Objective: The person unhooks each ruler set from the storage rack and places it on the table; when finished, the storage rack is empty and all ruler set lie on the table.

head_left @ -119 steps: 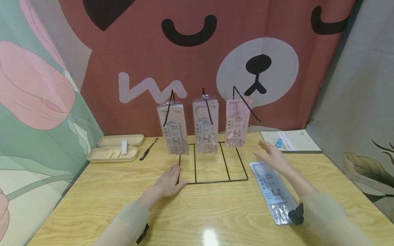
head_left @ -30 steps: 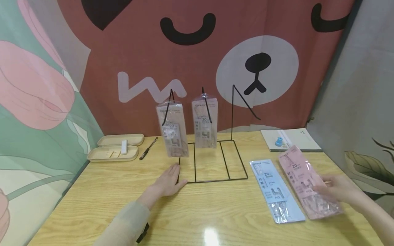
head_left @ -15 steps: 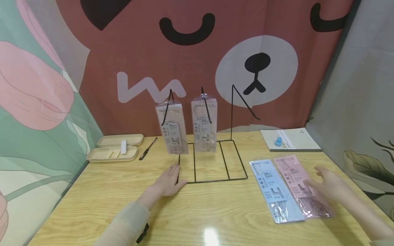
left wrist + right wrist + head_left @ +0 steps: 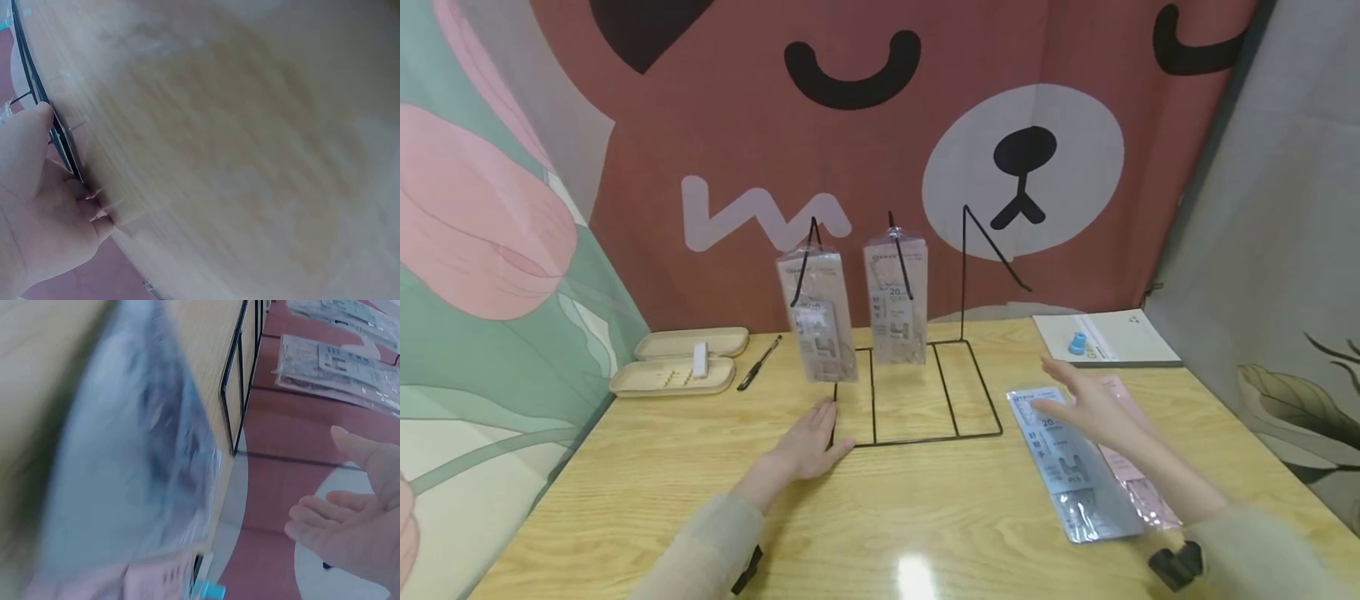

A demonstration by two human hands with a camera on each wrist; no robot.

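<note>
Meanwhile the wire rack (image 4: 917, 392) is best pinned flat by the left hand (image 4: 808, 446) while the right hand (image 4: 1093, 410), spread and empty, is guided toward the hanging packets (image 4: 895, 300).

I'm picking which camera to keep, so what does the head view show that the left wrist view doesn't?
Only the head view shows the right hand open above the blue packet and pink packet, two packets hanging on the wire rack, the pen and the trays. Only the left wrist view shows, close up, the thumb against the rack's base wire. Both show the left hand resting on the wooden table at the rack's base.
</note>
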